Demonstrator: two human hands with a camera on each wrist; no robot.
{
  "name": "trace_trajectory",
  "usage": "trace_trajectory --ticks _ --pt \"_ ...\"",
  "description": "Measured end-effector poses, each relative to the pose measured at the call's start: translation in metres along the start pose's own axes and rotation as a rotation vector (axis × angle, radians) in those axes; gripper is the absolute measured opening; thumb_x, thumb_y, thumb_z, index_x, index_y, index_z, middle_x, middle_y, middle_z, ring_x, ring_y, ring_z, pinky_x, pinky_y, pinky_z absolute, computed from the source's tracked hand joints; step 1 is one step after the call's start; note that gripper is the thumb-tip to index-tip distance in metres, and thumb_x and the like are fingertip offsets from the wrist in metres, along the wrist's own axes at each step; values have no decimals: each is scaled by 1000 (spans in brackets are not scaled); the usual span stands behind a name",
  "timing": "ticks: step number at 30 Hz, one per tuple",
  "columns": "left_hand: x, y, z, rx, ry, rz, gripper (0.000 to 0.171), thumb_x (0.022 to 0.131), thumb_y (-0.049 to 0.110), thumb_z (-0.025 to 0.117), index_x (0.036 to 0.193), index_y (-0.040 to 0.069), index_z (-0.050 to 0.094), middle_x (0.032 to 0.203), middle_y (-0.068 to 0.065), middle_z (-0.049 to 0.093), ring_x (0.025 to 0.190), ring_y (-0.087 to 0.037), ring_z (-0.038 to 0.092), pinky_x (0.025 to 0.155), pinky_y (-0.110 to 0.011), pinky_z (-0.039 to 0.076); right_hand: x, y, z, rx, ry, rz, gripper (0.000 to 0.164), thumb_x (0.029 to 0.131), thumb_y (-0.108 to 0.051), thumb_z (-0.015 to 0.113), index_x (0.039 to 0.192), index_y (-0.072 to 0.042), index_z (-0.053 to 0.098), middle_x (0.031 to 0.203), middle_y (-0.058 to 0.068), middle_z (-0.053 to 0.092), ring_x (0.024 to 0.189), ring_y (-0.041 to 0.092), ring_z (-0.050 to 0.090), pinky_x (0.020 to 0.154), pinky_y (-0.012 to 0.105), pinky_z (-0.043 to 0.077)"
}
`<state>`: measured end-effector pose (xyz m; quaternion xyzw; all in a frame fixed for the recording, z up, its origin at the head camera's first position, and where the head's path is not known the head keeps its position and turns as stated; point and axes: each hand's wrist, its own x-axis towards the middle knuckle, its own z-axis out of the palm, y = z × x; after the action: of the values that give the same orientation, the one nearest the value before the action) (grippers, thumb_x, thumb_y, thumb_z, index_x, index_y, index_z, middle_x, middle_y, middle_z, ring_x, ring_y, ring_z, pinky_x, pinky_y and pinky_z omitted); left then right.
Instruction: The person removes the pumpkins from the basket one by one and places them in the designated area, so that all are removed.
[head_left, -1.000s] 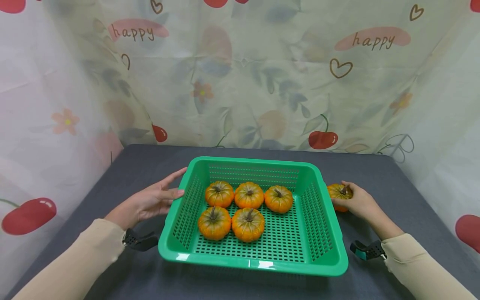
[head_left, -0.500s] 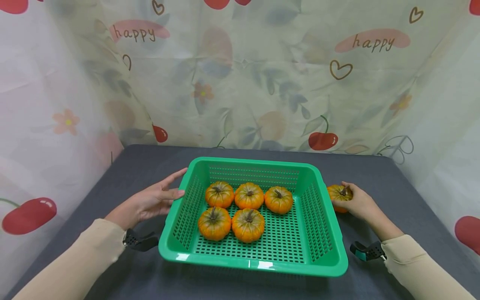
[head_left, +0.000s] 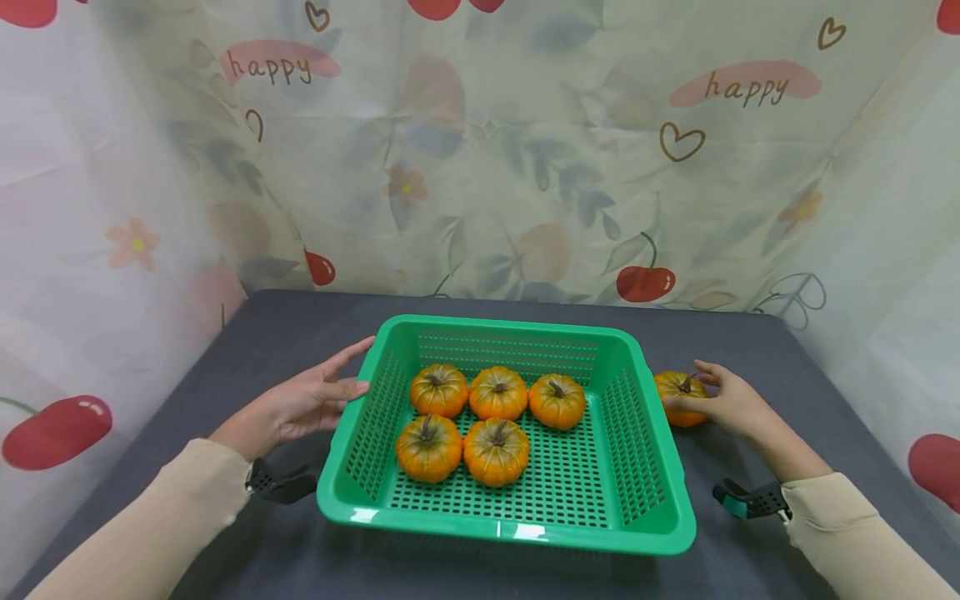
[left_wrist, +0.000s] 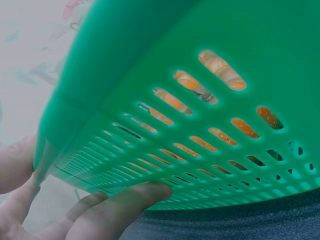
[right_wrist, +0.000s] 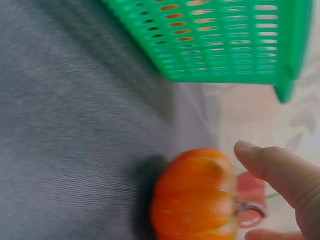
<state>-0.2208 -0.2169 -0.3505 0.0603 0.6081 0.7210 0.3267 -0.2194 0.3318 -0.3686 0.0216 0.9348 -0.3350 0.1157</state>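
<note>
In the head view, a green perforated plastic basket (head_left: 495, 527) holds several small orange pumpkins (head_left: 497, 452). My left hand (head_left: 300, 400) holds the basket's left rim. The left wrist view shows fingertips on both sides of the rim and another finger (left_wrist: 135, 200) against the slotted wall. Beyond the right side of the basket lies one more small pumpkin (head_left: 670, 386), partly hidden by my right hand (head_left: 731, 404). That hand has its fingers spread around the pumpkin's stem side. In the right wrist view, a gap shows between a fingertip (right_wrist: 245, 147) and the pumpkin's skin.
The table has a dark grey cover (head_left: 315, 321). Patterned cloth (head_left: 487, 167) hangs behind it and on both sides. A dark strap device sits on each wrist, the right one (head_left: 750, 500) near the basket's front right corner.
My right hand has loosened from the pumpkin and drawn back a little to the right, its fingers parting. The left hand, the basket and the pumpkins inside stay in place.
</note>
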Motion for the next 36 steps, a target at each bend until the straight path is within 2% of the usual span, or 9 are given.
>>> trace_trajectory --ticks 11,17,20,22,24,26,28,32,36 --pt "1 1 0 17 11 -2 85 99 7 53 156 36 -3 143 -18 45 100 -23 68 87 -46 56 -23 -25 -38 66 20 -77 91 95 -41 60 155 -1 5 151 38 17 132 57 26 98 69 35" --pt "0 0 0 20 9 -1 86 99 7 54 156 35 -4 141 -17 47 99 -23 69 87 -46 56 -41 -49 -48 188 52 -169 84 96 -36 60 157 -11 8 157 28 16 138 51 25 102 71 30" --pt "0 1 1 23 6 3 86 99 8 55 156 36 -4 139 -17 49 100 -23 69 87 -46 57 -49 -60 -50 213 85 -233 76 97 -33 60 157 -20 15 157 18 23 140 41 31 107 41 43" --pt "0 1 1 26 3 5 86 99 9 55 156 36 -3 139 -16 49 100 -23 68 87 -46 56 -55 -69 -48 222 111 -283 70 97 -30 60 156 -25 21 156 11 29 139 24 40 97 19 46" --pt "0 1 1 31 -2 8 86 99 10 55 156 36 -4 138 -16 49 100 -23 68 87 -45 56 -60 -79 -45 236 133 -340 66 97 -25 60 154 -27 26 152 4 35 131 5 46 82 5 44" --pt "0 1 1 31 -2 9 86 99 10 55 156 36 -3 140 -17 48 101 -23 68 87 -45 56 -64 -90 -39 275 135 -397 63 97 -21 61 152 -27 30 150 0 38 122 -8 47 84 7 46" --pt "0 1 1 30 -3 10 86 99 10 55 156 36 -3 141 -18 45 101 -23 68 88 -45 56 -67 -102 -32 317 125 -455 61 97 -18 61 151 -24 34 149 -2 39 120 -12 47 85 10 49" --pt "0 0 1 29 5 7 86 99 10 55 156 36 -3 142 -18 44 100 -23 68 87 -45 56 -69 -121 -17 384 70 -546 59 96 -12 62 149 -19 38 148 -3 42 123 -6 49 86 17 53" --pt "0 -1 1 24 17 1 86 98 9 56 156 38 -2 141 -17 46 98 -22 69 86 -45 57 -63 -135 0 402 -6 -584 58 94 -12 64 147 -15 41 147 3 45 127 6 51 90 20 53"
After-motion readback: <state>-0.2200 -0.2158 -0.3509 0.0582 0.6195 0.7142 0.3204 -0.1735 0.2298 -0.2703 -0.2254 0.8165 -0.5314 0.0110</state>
